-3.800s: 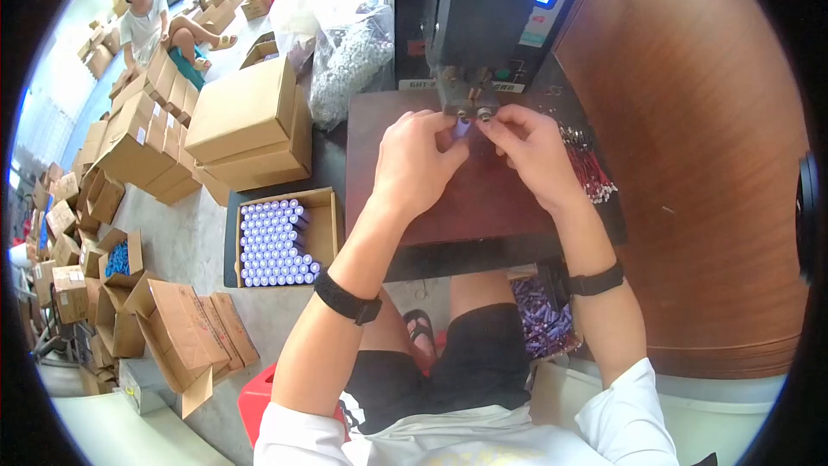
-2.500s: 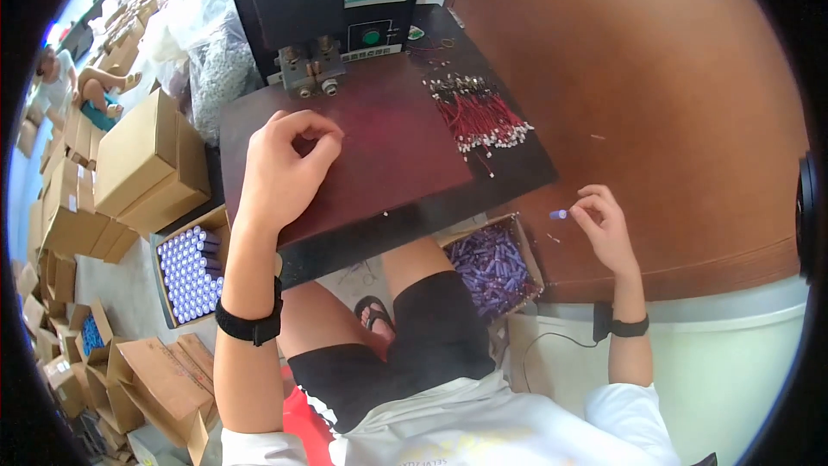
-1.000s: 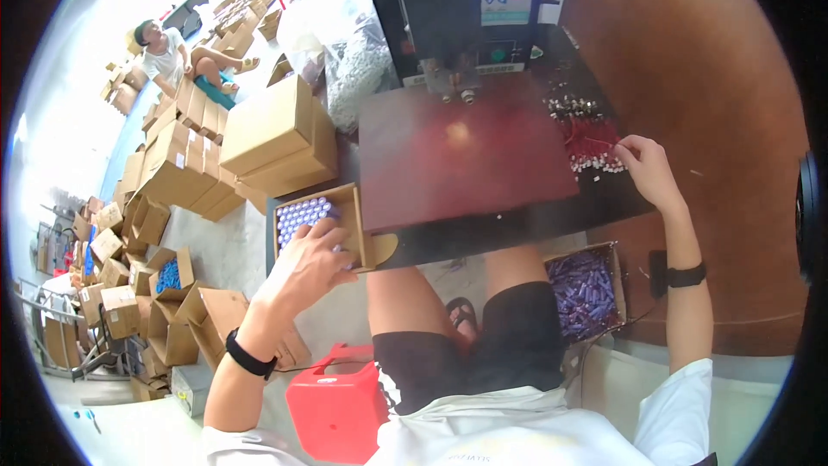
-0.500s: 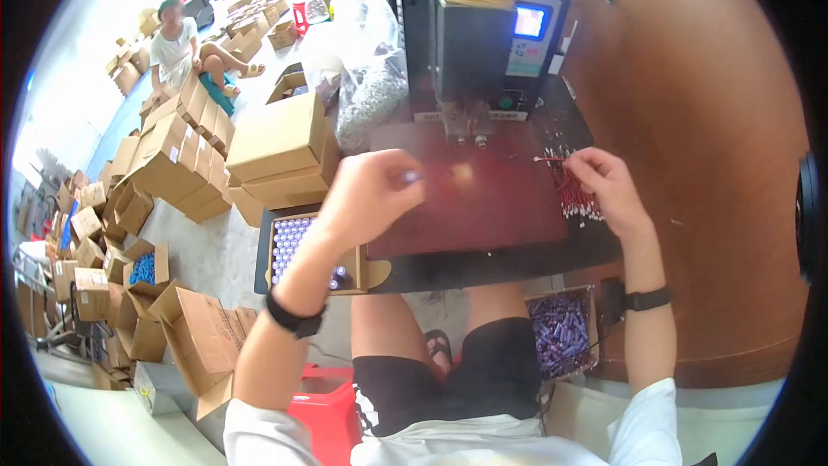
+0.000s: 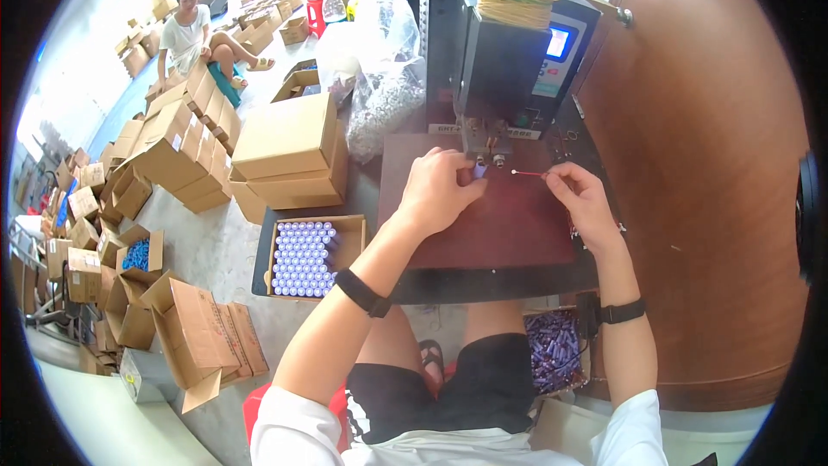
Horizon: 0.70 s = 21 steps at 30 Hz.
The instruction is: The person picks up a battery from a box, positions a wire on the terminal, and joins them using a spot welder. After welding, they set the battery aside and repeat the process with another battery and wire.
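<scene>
Many boxed tubes (image 5: 302, 257) look undone, 1 heap (image 5: 555, 352) done; left hand (image 5: 435, 191) pinches 1 tube (image 5: 480, 170); right hand (image 5: 583, 200) pinches red wire (image 5: 530, 173), apart.

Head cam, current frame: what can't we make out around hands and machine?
All in the head view:
Purple cell: mostly covered by the left hand.
Red wire: stretch inside the right hand hidden by its fingers.
Machine display: readout too small, washed out.
Red stool: mostly hidden by white shirt and black shorts.
</scene>
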Available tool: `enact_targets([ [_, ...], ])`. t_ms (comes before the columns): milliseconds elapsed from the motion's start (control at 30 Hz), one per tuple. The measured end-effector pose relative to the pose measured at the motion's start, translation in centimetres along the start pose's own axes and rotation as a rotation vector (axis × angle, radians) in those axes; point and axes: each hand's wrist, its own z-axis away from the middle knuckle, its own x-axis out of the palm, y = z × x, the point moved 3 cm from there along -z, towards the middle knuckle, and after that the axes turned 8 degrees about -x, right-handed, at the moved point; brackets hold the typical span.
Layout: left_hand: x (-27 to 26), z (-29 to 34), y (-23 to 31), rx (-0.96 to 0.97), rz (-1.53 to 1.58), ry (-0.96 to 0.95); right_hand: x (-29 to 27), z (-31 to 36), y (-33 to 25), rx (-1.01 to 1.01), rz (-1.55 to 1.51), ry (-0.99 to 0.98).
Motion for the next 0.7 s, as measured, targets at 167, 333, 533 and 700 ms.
enact_targets([
  [167,-0.10,-0.14,0.21,-0.017,0.037,-0.002,-0.09,-0.23,-0.36,0.006,0.059,-0.007],
  [333,-0.06,-0.12,0.12,-0.024,0.032,-0.007,-0.15,-0.30,-0.04,-0.021,0.056,0.004],
  [533,-0.04,-0.06,0.13,-0.019,0.037,0.004,-0.10,-0.14,-0.29,0.008,0.035,0.007],
  [700,0.02,-0.19,-0.06,0.020,-0.006,0.022,-0.18,-0.09,0.02,-0.004,-0.003,0.015],
])
